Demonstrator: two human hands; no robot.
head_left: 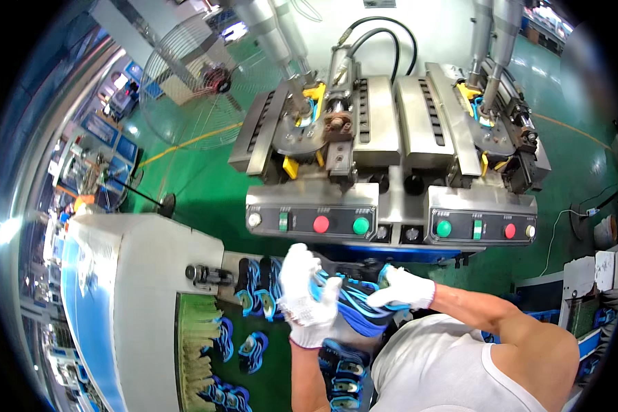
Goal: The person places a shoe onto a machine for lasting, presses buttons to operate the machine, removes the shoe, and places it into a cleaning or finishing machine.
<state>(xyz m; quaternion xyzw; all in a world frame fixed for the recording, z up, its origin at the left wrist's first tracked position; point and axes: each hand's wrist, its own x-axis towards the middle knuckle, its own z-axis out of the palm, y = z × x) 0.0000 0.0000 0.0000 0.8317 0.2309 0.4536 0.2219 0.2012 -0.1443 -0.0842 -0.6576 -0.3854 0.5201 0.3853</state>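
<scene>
Both my hands wear white knit gloves and hold one black and blue sports shoe [357, 305] in front of my chest. My left hand [305, 299] is wrapped around the shoe's left end. My right hand [405, 288] grips its right end from above. The shoe sits just below the front of a grey two-station press machine [391, 137], whose control panels [312, 223] carry red and green round buttons. More shoes of the same kind [257, 288] lie to the left of my left hand.
A white and grey conveyor unit [137, 288] with a green belt [199, 343] carries several blue and black shoes at lower left. A standing wire-cage fan [199, 82] stands on the green floor behind. White boxes [590, 275] and a cable [570, 220] lie at right.
</scene>
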